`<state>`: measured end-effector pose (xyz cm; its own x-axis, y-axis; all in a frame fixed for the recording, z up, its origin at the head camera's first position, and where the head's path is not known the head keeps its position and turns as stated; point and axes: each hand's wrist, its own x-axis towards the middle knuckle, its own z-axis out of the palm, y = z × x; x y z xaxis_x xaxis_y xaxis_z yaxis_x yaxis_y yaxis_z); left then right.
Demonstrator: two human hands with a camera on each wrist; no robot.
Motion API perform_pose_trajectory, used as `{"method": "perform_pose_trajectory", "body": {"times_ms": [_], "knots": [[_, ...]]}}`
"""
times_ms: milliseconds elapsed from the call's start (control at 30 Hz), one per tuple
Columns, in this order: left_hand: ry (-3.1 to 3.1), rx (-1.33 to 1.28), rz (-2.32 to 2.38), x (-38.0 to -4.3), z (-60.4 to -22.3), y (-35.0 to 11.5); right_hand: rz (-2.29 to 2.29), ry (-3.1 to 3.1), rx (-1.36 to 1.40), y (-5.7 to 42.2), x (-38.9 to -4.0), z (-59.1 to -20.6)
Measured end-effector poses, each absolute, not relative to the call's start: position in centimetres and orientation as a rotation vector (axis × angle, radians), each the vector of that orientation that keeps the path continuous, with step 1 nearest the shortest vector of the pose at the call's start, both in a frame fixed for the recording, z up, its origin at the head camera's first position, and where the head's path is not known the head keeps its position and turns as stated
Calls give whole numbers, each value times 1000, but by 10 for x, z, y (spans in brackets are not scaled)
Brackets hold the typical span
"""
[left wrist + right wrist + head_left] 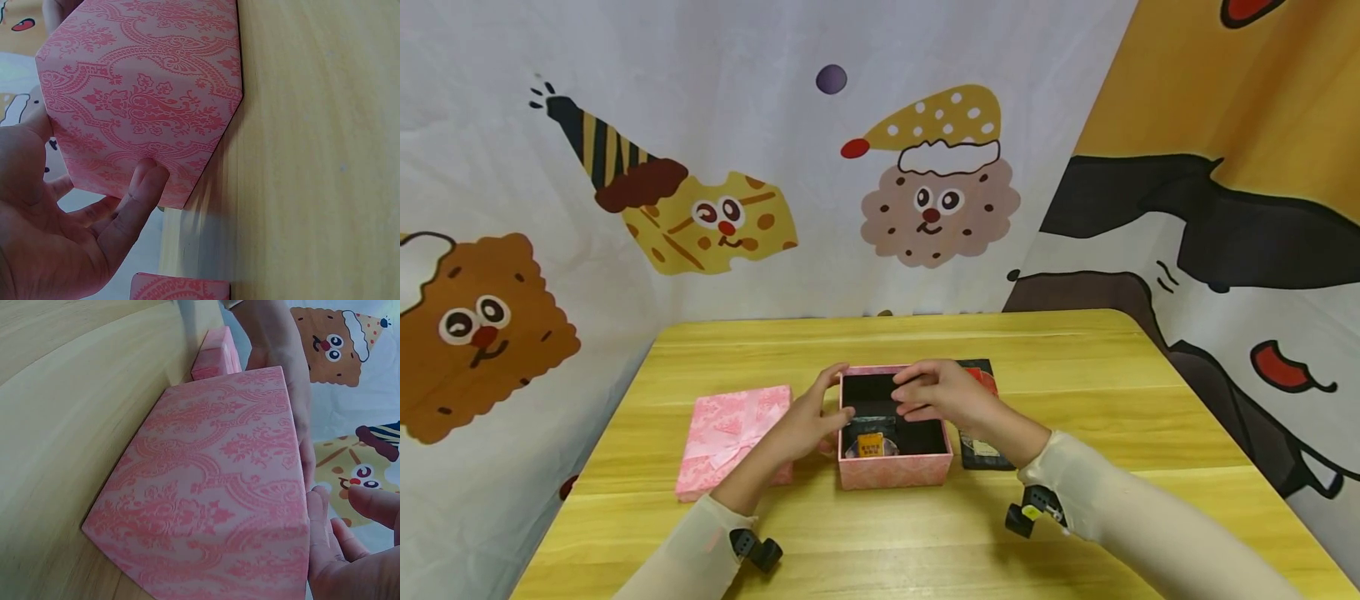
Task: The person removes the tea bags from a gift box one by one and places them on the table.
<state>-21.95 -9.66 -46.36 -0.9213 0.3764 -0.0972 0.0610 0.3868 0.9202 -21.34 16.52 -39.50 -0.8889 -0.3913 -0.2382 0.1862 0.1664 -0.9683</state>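
Observation:
A pink patterned gift box (pixel 895 472) stands open on the table, its inside dark. In it, toward the near left, lie a small orange packet (pixel 871 445) and a clear-and-dark wrapped item (pixel 874 425). My left hand (pixel 805 423) grips the box's left wall, thumb at the rim and fingers spread along the outside; the left wrist view shows those fingers (pixel 134 209) against the patterned side. Over the right rim hangs my right hand (pixel 946 396), its fingers loosely extended above the opening with nothing seen between them. In the right wrist view its thumb (pixel 375 506) stands apart from the fingers.
Left of the box lies the pink lid (pixel 730 437) with a ribbon bow. A dark flat packet (pixel 988 455) with red parts lies to the right, partly covered by my right hand and forearm. The wooden table (pixel 880 542) ends at a printed curtain (pixel 737 100).

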Motion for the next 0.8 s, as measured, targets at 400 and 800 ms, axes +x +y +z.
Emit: {"method": "perform_pose_trajectory", "body": {"times_ms": [400,800], "knots": [[2355,388,1543,-219,-463,-98,-1757,1972,-178,145,-218,-402],[2351,404,1533,-219,-460,-97,-1737,1962,-164,128,-222,-416]]}}
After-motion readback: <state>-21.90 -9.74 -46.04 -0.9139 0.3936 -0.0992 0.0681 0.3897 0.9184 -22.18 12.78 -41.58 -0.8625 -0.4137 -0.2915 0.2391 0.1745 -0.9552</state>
